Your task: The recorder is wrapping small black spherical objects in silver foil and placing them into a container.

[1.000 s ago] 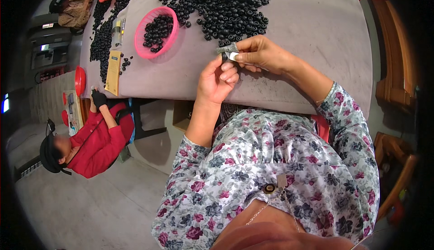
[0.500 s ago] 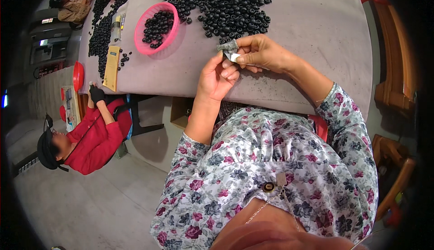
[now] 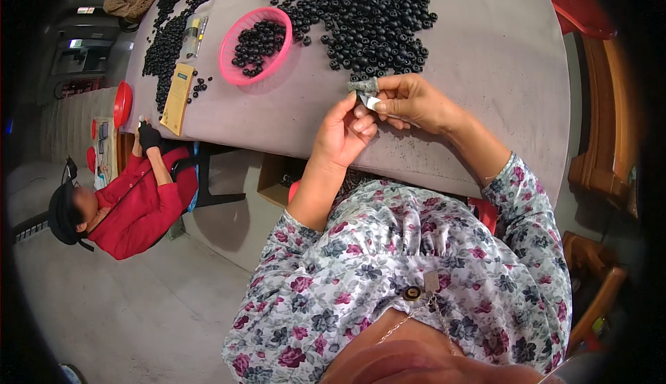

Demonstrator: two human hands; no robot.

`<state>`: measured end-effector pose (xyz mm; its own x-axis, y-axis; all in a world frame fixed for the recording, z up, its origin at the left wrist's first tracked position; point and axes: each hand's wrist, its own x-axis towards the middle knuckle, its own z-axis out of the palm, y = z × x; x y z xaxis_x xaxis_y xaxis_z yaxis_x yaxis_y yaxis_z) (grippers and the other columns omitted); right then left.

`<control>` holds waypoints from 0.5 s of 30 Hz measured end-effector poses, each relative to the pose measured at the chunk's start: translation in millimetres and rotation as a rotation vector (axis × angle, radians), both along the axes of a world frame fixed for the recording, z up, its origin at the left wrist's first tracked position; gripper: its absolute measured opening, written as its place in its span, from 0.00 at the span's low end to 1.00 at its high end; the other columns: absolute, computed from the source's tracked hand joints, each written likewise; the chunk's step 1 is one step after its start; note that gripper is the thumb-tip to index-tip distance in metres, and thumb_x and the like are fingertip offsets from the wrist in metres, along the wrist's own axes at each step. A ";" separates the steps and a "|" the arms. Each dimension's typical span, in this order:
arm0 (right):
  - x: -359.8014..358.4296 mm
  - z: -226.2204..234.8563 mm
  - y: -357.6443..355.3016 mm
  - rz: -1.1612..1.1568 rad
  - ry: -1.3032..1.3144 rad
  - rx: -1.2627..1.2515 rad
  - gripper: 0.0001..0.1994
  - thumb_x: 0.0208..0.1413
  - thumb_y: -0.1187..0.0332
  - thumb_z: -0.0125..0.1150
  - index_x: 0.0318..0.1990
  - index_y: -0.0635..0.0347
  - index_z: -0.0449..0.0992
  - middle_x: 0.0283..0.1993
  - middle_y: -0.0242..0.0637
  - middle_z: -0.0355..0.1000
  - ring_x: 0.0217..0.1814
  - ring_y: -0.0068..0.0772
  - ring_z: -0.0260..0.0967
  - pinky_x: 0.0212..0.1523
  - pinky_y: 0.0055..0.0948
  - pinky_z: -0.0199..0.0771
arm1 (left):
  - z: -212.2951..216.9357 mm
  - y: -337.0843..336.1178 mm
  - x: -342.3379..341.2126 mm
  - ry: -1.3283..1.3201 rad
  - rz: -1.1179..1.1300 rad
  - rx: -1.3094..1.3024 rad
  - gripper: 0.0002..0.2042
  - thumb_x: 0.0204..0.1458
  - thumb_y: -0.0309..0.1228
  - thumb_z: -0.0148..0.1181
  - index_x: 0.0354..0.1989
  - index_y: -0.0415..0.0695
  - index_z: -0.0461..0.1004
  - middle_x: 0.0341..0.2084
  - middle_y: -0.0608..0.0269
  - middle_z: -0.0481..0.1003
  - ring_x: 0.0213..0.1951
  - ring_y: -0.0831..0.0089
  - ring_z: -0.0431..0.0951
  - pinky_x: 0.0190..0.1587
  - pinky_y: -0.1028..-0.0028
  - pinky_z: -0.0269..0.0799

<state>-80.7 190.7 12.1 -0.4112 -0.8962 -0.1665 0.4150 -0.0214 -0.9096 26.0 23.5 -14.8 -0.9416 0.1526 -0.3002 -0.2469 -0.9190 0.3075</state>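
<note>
Just above the near edge of the grey tabletop point(image 3: 485, 72), a small black piece point(image 3: 362, 97) sits pinched between both hands, right beside a greyish fingertip cover point(image 3: 363, 85) and a little white bit point(image 3: 372, 103) that I can't make out clearly. Her right hand point(image 3: 415, 101) has its fingers closed down on the white bit and the covered finger, a tight grip, while her left hand point(image 3: 345, 134) comes up from below with thumb and fingertips shut on the black piece. It looks to me like she is partway through working one piece, fitting or trimming it, though the contact itself is too small to tell. I'd judge the next move calls for a steady pinch and a small careful twist or press, since the parts are tiny and close together. Beyond her hands lies a broad heap of black pieces point(image 3: 361, 16), and to the left of it a pink basket point(image 3: 244, 72) holding more of them. Further left are a yellow card point(image 3: 177, 99) and another spread of black pieces point(image 3: 173, 30). A person in red point(image 3: 139, 203) sits low at the left end of the tabletop.
</note>
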 end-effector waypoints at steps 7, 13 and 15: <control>1.0 0.2 -3.4 -0.009 -0.023 -0.012 0.08 0.61 0.69 0.59 0.42 0.63 0.78 0.22 0.25 0.68 0.19 0.14 0.61 0.18 0.17 0.56 | -5.3 -3.3 1.2 0.039 0.000 0.001 0.09 0.63 0.36 0.51 0.38 0.43 0.70 0.23 0.72 0.68 0.22 0.82 0.66 0.28 0.78 0.62; 2.1 4.0 -3.2 -0.011 -0.003 0.000 0.08 0.61 0.68 0.59 0.42 0.62 0.78 0.22 0.24 0.68 0.19 0.13 0.60 0.18 0.16 0.58 | -2.3 0.5 1.1 0.034 0.018 0.012 0.09 0.63 0.36 0.51 0.37 0.43 0.70 0.23 0.72 0.68 0.22 0.81 0.66 0.28 0.78 0.63; 3.5 3.4 -2.1 -0.015 0.002 0.010 0.07 0.61 0.68 0.59 0.42 0.62 0.78 0.22 0.24 0.68 0.19 0.13 0.60 0.18 0.16 0.58 | -2.4 4.0 1.5 0.024 0.041 0.003 0.10 0.63 0.36 0.52 0.35 0.43 0.70 0.23 0.72 0.68 0.23 0.81 0.67 0.28 0.77 0.63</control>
<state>-77.2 188.6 15.5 -0.4249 -0.8882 -0.1746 0.4127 -0.0184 -0.9107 27.5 27.5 -17.2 -0.9541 0.1145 -0.2769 -0.2014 -0.9292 0.3098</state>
